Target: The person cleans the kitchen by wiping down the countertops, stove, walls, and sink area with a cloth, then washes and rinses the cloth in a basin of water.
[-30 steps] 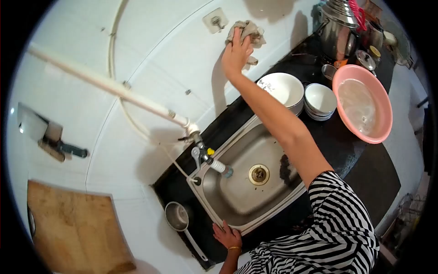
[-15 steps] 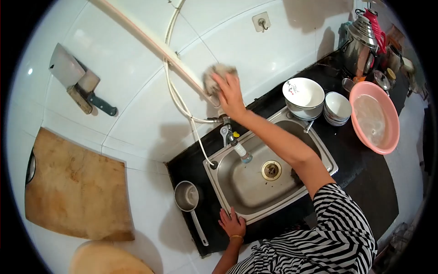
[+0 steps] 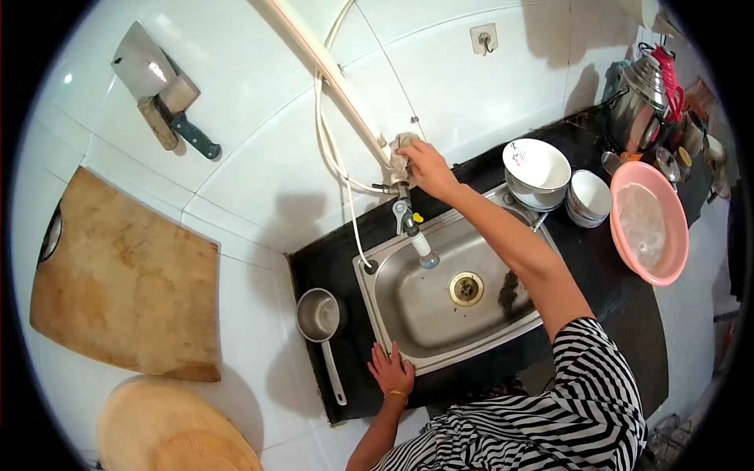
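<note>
My right hand (image 3: 430, 169) is closed on a greyish rag (image 3: 401, 151), pressed around the lower end of the white pipe (image 3: 338, 78) just above the faucet (image 3: 411, 228). Part of the rag is hidden by my fingers. With fingers spread, my left hand (image 3: 391, 370) lies flat on the near left corner of the steel sink (image 3: 416, 330). In the basin, a dark clump (image 3: 509, 294) sits to the right of the drain (image 3: 466, 289).
A long-handled saucepan (image 3: 320, 315) lies left of the sink. On the right stand stacked bowls (image 3: 537, 166), smaller bowls (image 3: 589, 196), a pink basin (image 3: 677, 228) holding water and a metal kettle (image 3: 638, 106). Cleavers (image 3: 149, 74) and a cutting board (image 3: 129, 275) hang on the wall.
My right hand has moved the rag from the wall tiles beside the pipe down onto the pipe's lower end. My left hand stays on the sink edge. The camera view has shifted slightly.
</note>
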{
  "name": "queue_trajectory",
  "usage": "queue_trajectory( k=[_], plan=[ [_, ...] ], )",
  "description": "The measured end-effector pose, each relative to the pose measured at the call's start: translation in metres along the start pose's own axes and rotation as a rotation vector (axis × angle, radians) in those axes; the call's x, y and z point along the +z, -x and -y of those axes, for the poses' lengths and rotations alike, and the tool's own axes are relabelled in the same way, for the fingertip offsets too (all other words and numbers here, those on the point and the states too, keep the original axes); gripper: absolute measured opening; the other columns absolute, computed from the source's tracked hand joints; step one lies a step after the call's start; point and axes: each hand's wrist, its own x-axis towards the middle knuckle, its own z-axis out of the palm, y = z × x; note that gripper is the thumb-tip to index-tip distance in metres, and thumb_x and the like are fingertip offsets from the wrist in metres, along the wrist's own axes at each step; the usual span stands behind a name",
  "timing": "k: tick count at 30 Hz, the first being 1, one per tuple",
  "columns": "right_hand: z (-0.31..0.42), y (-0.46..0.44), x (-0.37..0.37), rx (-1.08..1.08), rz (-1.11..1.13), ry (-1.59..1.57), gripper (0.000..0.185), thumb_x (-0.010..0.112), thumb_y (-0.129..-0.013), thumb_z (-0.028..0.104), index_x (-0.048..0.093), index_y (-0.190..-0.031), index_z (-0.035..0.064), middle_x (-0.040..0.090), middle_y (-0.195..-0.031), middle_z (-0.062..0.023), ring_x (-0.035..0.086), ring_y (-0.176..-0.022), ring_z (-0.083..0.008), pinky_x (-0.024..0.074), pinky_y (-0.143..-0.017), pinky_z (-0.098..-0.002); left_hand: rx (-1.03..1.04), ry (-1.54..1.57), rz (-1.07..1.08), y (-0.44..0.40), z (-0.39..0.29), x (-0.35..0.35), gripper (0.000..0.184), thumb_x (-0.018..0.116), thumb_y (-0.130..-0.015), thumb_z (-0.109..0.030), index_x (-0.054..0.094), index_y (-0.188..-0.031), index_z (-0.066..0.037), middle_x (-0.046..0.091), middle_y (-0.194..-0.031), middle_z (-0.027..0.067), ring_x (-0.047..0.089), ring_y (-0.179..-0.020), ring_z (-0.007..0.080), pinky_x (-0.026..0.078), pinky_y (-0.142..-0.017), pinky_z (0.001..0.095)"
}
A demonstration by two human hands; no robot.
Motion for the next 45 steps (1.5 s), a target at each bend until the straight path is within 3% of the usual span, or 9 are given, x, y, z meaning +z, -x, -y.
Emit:
queue_trajectory(
  k=[7, 11, 19, 22, 26, 29, 33, 37, 45],
  plan=[
    [0.095, -0.096, -0.035, -0.367, -0.407, 0.051, 0.046, 0.052, -0.068, -0.002, 0.046, -0.111, 0.0103, 0.042, -0.101, -0.0184, 0.042, -0.095, -0.0343, 0.0387, -0.079, -0.0389, 0.007, 0.024, -0.010, 0.001, 0.001, -0.001, 0.054, 0.045, -0.070, -0.027, 0.038, -0.122, -0.015, 0.019, -0.133, 0.0207, 0.020, -0.122, 0.0354, 0.015, -0.095, 0.0537],
    [0.083, -0.123, -0.004, -0.290, -0.405, 0.046, 0.048, 0.055, -0.069, 0.002, 0.044, -0.115, 0.0112, 0.040, -0.105, -0.0199, 0.043, -0.098, -0.0356, 0.0409, -0.078, -0.0385, 0.014, 0.033, -0.018, 0.002, 0.003, 0.001, 0.054, 0.045, -0.070, -0.028, 0.038, -0.123, -0.015, 0.019, -0.133, 0.0207, 0.019, -0.122, 0.0355, 0.015, -0.095, 0.0543],
    [0.042, -0.040, -0.004, -0.312, -0.235, 0.292, 0.051, 0.058, -0.068, 0.010, 0.042, -0.116, 0.0119, 0.044, -0.103, -0.0180, 0.047, -0.093, -0.0332, 0.0445, -0.074, -0.0359, 0.018, 0.045, -0.020, 0.001, 0.001, -0.003, 0.054, 0.045, -0.071, -0.028, 0.039, -0.122, -0.014, 0.018, -0.133, 0.0209, 0.018, -0.122, 0.0352, 0.015, -0.095, 0.0542],
    [0.063, -0.039, -0.032, -0.193, 0.037, 0.376, 0.048, 0.060, -0.065, 0.009, 0.045, -0.111, 0.0096, 0.046, -0.102, -0.0144, 0.048, -0.090, -0.0310, 0.0458, -0.071, -0.0344, -0.001, 0.062, 0.002, 0.003, 0.000, -0.004, 0.053, 0.045, -0.071, -0.027, 0.040, -0.122, -0.013, 0.018, -0.133, 0.0211, 0.019, -0.122, 0.0349, 0.014, -0.096, 0.0539],
    [0.135, -0.117, -0.065, -0.633, -0.428, 0.307, 0.043, 0.062, -0.062, 0.009, 0.049, -0.103, 0.0097, 0.047, -0.103, -0.0099, 0.048, -0.091, -0.0278, 0.0461, -0.070, -0.0332, 0.011, 0.037, -0.028, 0.003, 0.002, -0.001, 0.053, 0.045, -0.070, -0.028, 0.040, -0.121, -0.014, 0.020, -0.133, 0.0209, 0.021, -0.121, 0.0346, 0.015, -0.095, 0.0546],
    [0.186, -0.191, -0.077, -0.698, -0.626, 0.480, 0.039, 0.058, -0.068, 0.021, 0.050, -0.104, 0.0081, 0.044, -0.110, -0.0109, 0.037, -0.108, -0.0283, 0.0286, -0.091, -0.0369, 0.005, 0.040, -0.037, 0.004, 0.003, 0.002, 0.053, 0.045, -0.070, -0.029, 0.041, -0.121, -0.014, 0.020, -0.132, 0.0206, 0.022, -0.121, 0.0344, 0.016, -0.095, 0.0551],
    [0.169, -0.236, -0.050, -0.666, -0.507, 0.859, 0.041, 0.053, -0.072, 0.019, 0.047, -0.110, 0.0069, 0.042, -0.114, -0.0110, 0.031, -0.115, -0.0274, 0.0237, -0.094, -0.0373, 0.004, 0.056, -0.045, 0.005, 0.001, -0.002, 0.052, 0.045, -0.070, -0.029, 0.041, -0.120, -0.015, 0.020, -0.132, 0.0202, 0.022, -0.121, 0.0344, 0.016, -0.094, 0.0553],
    [0.151, -0.196, -0.019, -0.604, -0.450, 1.083, 0.037, 0.046, -0.075, 0.017, 0.046, -0.109, 0.0020, 0.041, -0.116, -0.0156, 0.032, -0.114, -0.0293, 0.0256, -0.093, -0.0357, -0.010, 0.063, 0.010, 0.006, 0.001, -0.003, 0.051, 0.046, -0.072, -0.029, 0.041, -0.121, -0.014, 0.018, -0.133, 0.0193, 0.018, -0.123, 0.0338, 0.014, -0.096, 0.0537],
    [0.132, -0.128, 0.032, -0.453, -0.385, 0.966, 0.019, 0.046, -0.073, 0.015, 0.050, -0.087, 0.0033, 0.048, -0.098, -0.0162, 0.043, -0.095, -0.0284, 0.0351, -0.074, -0.0313, 0.020, 0.094, -0.035, 0.006, 0.005, 0.000, 0.052, 0.047, -0.072, -0.031, 0.041, -0.120, -0.013, 0.019, -0.133, 0.0205, 0.018, -0.122, 0.0350, 0.016, -0.094, 0.0561]
  ],
)
